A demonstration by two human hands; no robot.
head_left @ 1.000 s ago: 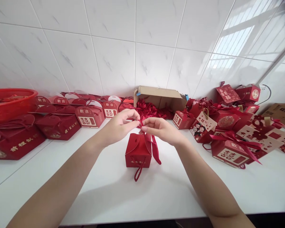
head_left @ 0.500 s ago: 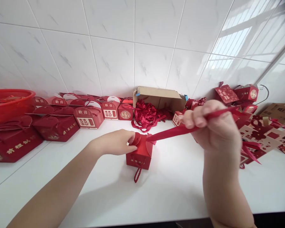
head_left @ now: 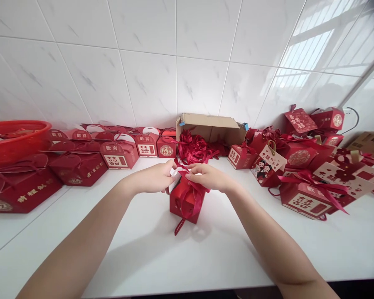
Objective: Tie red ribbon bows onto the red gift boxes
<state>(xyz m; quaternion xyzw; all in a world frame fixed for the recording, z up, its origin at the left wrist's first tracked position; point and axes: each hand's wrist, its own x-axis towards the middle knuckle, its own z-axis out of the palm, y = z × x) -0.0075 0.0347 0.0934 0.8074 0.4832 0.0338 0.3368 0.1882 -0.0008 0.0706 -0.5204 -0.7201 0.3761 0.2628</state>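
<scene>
A small red box (head_left: 177, 203) stands on the white table, with a twisted red cord hanging down its front. Loops of red ribbon (head_left: 197, 203) drape over its top and front. My left hand (head_left: 157, 177) is closed at the box's upper left, thumb and fingers pinching a raised flap with a white inner side (head_left: 175, 178). From the right, my right hand (head_left: 207, 176) pinches the red ribbon just above the box top. The two hands are close together, and the fingertips partly cover the top of the box.
Behind the box, a cardboard carton (head_left: 212, 121) lies open with tangled red ribbon spilling out. Red gift boxes (head_left: 120, 155) line the left, beside a red basin (head_left: 18, 143). More boxes, some tied with ribbon (head_left: 307, 197), crowd the right.
My right hand has come down and left from high on the right to the box top. The ribbon, stretched tight before, now hangs in loops. The flap stands raised by my left hand.
</scene>
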